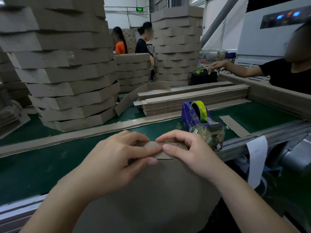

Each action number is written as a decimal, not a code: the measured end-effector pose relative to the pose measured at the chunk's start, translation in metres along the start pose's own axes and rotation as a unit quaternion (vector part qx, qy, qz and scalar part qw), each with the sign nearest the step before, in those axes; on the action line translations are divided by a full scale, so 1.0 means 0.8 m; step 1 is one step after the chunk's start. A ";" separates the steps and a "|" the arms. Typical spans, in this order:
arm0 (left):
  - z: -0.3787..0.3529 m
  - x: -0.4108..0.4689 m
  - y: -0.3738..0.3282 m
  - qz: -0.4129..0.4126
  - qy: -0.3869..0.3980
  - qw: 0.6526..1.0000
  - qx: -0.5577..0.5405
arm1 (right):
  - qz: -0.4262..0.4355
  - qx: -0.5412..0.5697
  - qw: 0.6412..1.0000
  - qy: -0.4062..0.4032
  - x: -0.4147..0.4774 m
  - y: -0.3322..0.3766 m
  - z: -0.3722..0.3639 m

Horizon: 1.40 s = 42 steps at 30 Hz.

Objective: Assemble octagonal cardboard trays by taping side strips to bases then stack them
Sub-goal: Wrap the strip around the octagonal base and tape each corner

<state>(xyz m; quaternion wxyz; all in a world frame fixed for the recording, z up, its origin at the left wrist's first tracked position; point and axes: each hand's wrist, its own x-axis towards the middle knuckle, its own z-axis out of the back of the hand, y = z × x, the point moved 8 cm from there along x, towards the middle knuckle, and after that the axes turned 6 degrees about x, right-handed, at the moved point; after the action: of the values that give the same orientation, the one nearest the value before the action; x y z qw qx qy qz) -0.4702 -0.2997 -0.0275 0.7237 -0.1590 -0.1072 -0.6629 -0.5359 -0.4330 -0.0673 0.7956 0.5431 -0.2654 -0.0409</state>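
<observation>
1. The cardboard base (151,190) sits nearest the viewer, tilted up at the near edge of the green belt (33,165); the side strip (165,154) meets its far rim, under both hands.
2. The left hand (114,158) pinches the strip, thumb on the near face and fingers curled over the top; the right hand (188,152) pinches it likewise, the two thumb tips almost touching.
3. Judged light and fairly stiff, but quick to crease at its folds; the surface looks matte and unlikely to slip; best held flat at the rim, close to the joint, without hard squeezing.
4. Fingers cover the joint, so whether tape is on it cannot be told; the arms and the frame edge cut off the base's near part.
5. Further out: a blue tape dispenser (196,115) just beyond the right hand; a pile of flat strips (193,100) behind it; a tall stack of finished trays (67,73) on the left.
</observation>
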 end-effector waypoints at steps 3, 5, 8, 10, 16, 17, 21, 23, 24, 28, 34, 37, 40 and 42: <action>-0.001 -0.001 0.005 0.006 -0.006 1.000 -0.004 | 0.001 -0.023 1.000 -0.004 -0.001 -0.001 -0.001; 0.000 -0.003 0.009 0.016 -0.015 1.000 -0.006 | 0.026 -0.058 0.997 -0.053 0.000 0.004 0.015; 0.002 -0.006 0.011 0.022 -0.031 0.999 -0.015 | 0.019 -0.067 0.973 -0.220 -0.001 0.006 0.083; 0.002 -0.006 0.010 0.023 -0.036 0.999 -0.019 | -0.018 -0.100 0.936 -0.337 -0.004 -0.004 0.140; 0.000 -0.001 0.007 0.024 -0.034 0.999 -0.020 | -0.290 -0.215 0.877 -0.317 0.005 -0.096 0.214; 0.000 -0.001 0.007 0.025 -0.033 0.999 -0.020 | -0.294 -0.179 0.886 -0.311 0.007 -0.103 0.210; -0.001 0.001 0.012 0.032 -0.035 0.999 -0.023 | -0.301 -0.029 0.895 -0.329 0.007 -0.118 0.196; 0.000 0.001 0.013 0.033 -0.038 0.999 -0.022 | -0.303 0.029 0.885 -0.351 0.004 -0.124 0.196; -0.001 0.001 0.012 0.032 -0.039 0.999 -0.020 | -0.306 0.063 0.879 -0.360 0.004 -0.126 0.195; -0.002 0.002 0.012 0.030 -0.039 0.999 -0.021 | -0.301 0.176 0.842 -0.412 0.001 -0.123 0.194; -0.002 0.003 0.013 0.032 -0.041 0.998 -0.018 | -0.171 0.277 0.836 -0.441 -0.023 -0.121 0.176; -0.002 0.004 0.015 0.034 -0.039 0.998 -0.019 | -0.119 0.254 0.848 -0.450 -0.039 -0.125 0.173; -0.002 0.005 0.015 0.035 -0.038 0.998 -0.022 | -0.150 0.052 0.877 -0.454 -0.046 -0.119 0.179; -0.002 0.005 0.015 0.037 -0.041 0.998 -0.020 | -0.160 -0.077 0.868 -0.464 -0.051 -0.109 0.185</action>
<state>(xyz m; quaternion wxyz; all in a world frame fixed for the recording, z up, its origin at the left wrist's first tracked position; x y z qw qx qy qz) -0.4577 -0.3030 -0.0286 0.7393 -0.2039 -0.1176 -0.6310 -0.6207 -0.5788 -0.1203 0.6022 0.4339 -0.5095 -0.4353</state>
